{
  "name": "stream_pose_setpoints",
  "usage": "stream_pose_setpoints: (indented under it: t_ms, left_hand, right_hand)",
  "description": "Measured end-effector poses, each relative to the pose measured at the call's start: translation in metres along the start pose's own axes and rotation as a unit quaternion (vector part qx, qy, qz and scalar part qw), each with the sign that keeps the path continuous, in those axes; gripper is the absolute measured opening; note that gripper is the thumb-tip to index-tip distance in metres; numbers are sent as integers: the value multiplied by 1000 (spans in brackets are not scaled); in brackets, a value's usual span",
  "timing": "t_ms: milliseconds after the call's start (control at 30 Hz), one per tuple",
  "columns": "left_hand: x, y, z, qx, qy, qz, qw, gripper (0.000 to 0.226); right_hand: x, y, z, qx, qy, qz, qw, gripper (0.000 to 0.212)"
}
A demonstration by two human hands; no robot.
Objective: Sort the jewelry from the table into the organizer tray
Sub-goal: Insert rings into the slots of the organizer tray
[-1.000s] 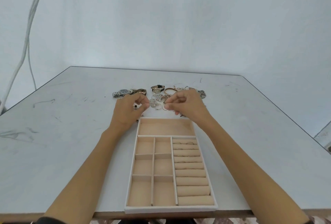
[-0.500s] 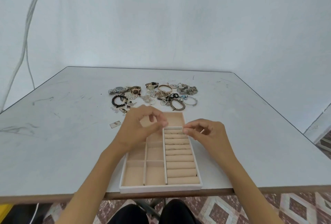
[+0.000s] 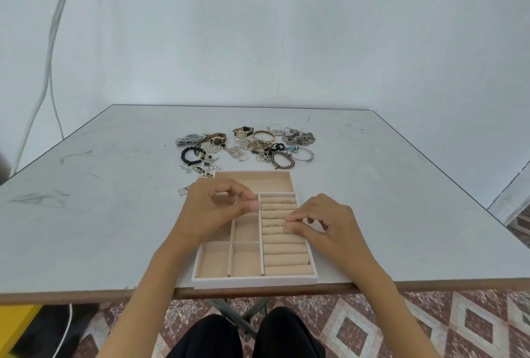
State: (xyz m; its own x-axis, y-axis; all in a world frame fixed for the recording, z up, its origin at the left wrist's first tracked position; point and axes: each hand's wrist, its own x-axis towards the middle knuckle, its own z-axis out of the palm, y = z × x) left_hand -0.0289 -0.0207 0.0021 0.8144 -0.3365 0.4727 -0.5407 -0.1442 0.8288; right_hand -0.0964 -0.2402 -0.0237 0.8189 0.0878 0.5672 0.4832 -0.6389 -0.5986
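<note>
A beige organizer tray (image 3: 312, 279) lies at the table's near edge, with square cells on the left, ring rolls (image 3: 286, 260) on the right and a wide cell at the far end. My left hand (image 3: 212, 211) hovers over the tray's left cells and pinches a thin ring (image 3: 259, 205) between thumb and finger. My right hand (image 3: 324, 226) holds a second small ring (image 3: 287, 228) down at the ring rolls. A pile of jewelry (image 3: 252, 147) lies beyond the tray: watches, bracelets, chains, a black bead bracelet (image 3: 191, 156).
The grey table (image 3: 86, 214) has its front edge just under the tray. A small flat tag (image 3: 182, 191) lies left of the tray. Cables (image 3: 48, 71) hang on the left wall. My knees and a tiled floor show below the table.
Both hands came back from the jewelry pile to over the tray, each with a ring. The right hand has dropped onto the ring rolls. The camera view pulled back and down.
</note>
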Motion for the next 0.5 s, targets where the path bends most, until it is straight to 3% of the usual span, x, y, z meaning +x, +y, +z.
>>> stream_pose_setpoints:
  t_ms: [167, 267, 500]
  left_hand:
    - [-1, 2, 1, -3, -13, -6, 1000, 9]
    - [-2, 1, 0, 4, -16, -5, 1000, 9]
    - [-3, 3, 1, 15, -15, -13, 1000, 8]
  right_hand:
    - [-3, 0, 1, -53, 9, -59, 997, 8]
    - [-2, 0, 2, -52, 6, -48, 997, 1]
    - [-1, 1, 1, -12, -42, -1, 999, 10]
